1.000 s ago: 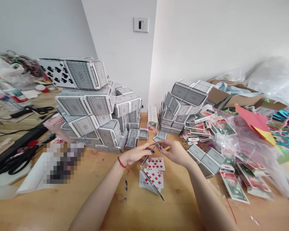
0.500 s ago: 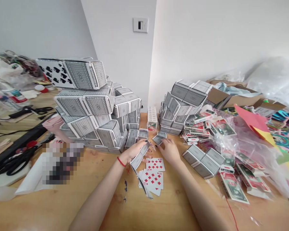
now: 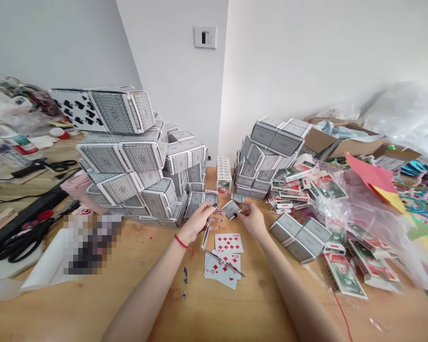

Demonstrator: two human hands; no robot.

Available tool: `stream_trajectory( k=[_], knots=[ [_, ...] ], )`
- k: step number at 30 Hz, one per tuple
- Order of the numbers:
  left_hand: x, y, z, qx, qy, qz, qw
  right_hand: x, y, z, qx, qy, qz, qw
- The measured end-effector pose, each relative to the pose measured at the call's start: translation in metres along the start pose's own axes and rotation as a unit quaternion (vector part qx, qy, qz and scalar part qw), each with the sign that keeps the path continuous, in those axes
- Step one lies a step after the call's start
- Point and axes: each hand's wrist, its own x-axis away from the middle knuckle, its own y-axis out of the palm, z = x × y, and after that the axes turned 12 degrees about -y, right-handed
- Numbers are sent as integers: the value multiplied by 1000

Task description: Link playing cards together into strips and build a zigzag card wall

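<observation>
My left hand, with a red string round its wrist, is closed on a bent strip of joined playing cards. The strip shows nearly edge-on, its lower end angled out over several loose face-up playing cards on the table. Between the fingertips of my right hand is a grey-backed playing card, close to the left fingers; whether it is folded I cannot tell. To the right lies a block of card boxes. Low card boxes stand just beyond my left hand.
Tall stacks of card boxes stand left and right. Between them is a row of card packs. Card packets and plastic wrap litter the right side. Black scissors lie at left on the wooden table.
The card strip in my left hand has turned edge-on, and its lower end has swung right. My right hand has raised and tilted its card. The view has shifted slightly.
</observation>
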Motion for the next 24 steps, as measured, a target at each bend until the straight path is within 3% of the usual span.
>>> stream_trajectory(
  k=[5,12,18,24],
  knots=[
    [2,-1,4,0,12,32,999,0,-2,-5,-13,-4,-26,1000],
    [-3,-2,3,53,-21,50,997,6,8,-19,75,-124,-56,988],
    [-1,-1,2,51,-8,55,997,8,9,-17,82,-59,-56,993],
    [-3,3,3,75,-23,56,995,3,-7,-23,32,-65,-89,993]
  ],
)
